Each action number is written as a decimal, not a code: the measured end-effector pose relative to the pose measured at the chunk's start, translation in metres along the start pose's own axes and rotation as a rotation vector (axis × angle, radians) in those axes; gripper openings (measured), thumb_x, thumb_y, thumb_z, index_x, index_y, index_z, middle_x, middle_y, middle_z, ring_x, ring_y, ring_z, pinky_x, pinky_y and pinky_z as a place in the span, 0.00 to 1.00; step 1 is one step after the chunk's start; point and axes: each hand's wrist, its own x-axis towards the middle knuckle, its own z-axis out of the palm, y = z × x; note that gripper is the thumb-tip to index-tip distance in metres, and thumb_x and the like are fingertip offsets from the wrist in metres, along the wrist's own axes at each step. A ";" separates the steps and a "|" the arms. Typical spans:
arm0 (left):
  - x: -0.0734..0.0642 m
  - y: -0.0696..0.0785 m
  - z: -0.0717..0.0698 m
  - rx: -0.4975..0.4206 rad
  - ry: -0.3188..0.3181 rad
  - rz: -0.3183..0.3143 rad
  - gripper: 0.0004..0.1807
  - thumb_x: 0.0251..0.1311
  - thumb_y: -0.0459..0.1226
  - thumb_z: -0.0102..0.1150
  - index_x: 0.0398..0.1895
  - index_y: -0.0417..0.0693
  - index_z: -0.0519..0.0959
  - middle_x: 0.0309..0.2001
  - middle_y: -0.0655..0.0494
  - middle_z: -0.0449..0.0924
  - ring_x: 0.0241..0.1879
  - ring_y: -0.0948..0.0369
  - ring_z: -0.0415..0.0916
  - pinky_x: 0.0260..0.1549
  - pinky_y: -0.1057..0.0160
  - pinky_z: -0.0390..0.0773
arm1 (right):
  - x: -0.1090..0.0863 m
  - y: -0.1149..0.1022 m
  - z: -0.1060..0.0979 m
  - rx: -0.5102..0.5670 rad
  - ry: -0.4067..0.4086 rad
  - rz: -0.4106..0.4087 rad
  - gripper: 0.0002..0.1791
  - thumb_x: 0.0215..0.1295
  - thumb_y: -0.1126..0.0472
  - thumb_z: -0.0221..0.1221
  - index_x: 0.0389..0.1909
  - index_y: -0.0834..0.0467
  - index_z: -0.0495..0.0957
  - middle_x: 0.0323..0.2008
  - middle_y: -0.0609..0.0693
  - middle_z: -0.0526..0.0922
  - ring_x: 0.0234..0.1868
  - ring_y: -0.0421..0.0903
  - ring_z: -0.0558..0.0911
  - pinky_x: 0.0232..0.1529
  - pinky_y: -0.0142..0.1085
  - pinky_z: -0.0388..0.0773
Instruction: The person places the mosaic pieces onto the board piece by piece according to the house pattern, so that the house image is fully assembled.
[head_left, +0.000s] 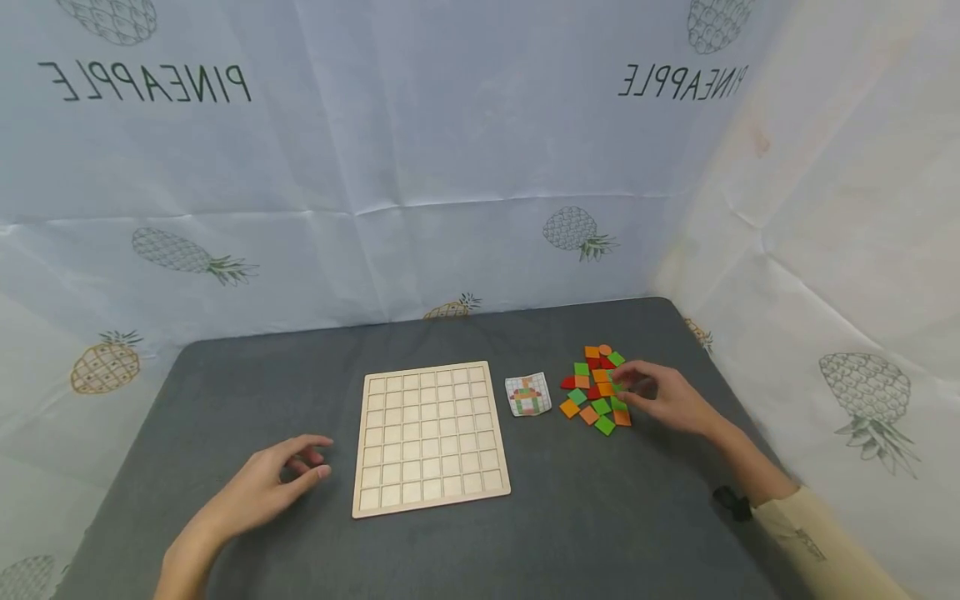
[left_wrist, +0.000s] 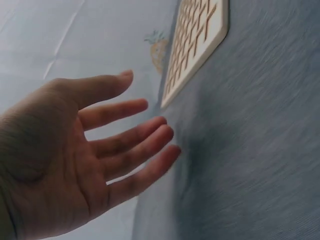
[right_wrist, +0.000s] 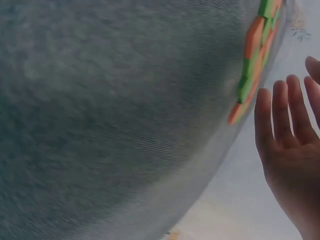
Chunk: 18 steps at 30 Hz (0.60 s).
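My right hand hovers at the right edge of a loose spread of small orange, green and red tiles, fingers loosely bent over the outermost ones. In the right wrist view the fingers hold nothing, and the tiles lie just beyond their tips. On the other side, my left hand hangs relaxed beside a pale wooden grid board with square recesses that hold no tiles. The left wrist view shows that hand with parted fingers and nothing in the palm, short of the board.
A small pattern card with a coloured picture on a grid lies between the board and the tiles. Everything rests on a dark grey table. A white curtain with pineapple prints hangs behind and at the sides.
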 end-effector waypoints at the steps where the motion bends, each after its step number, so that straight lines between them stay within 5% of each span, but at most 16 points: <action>1: -0.001 0.001 0.004 -0.021 -0.004 0.005 0.22 0.74 0.45 0.69 0.65 0.47 0.83 0.48 0.59 0.87 0.41 0.76 0.82 0.38 0.66 0.80 | -0.001 0.002 0.000 0.021 -0.019 0.022 0.16 0.72 0.67 0.69 0.58 0.63 0.83 0.49 0.56 0.90 0.45 0.32 0.84 0.47 0.31 0.86; 11: -0.002 0.001 0.040 -0.269 -0.058 0.012 0.24 0.70 0.41 0.73 0.65 0.43 0.81 0.55 0.46 0.84 0.46 0.75 0.81 0.43 0.67 0.87 | -0.004 0.023 0.001 0.131 -0.101 0.029 0.13 0.71 0.72 0.67 0.54 0.64 0.84 0.48 0.60 0.89 0.44 0.39 0.85 0.43 0.28 0.84; 18: 0.001 0.005 0.051 -0.358 -0.011 -0.073 0.29 0.64 0.36 0.77 0.67 0.38 0.80 0.55 0.44 0.82 0.46 0.70 0.83 0.42 0.68 0.86 | -0.002 0.032 -0.003 0.141 -0.176 0.042 0.16 0.69 0.72 0.69 0.56 0.64 0.84 0.48 0.61 0.88 0.43 0.44 0.85 0.43 0.28 0.85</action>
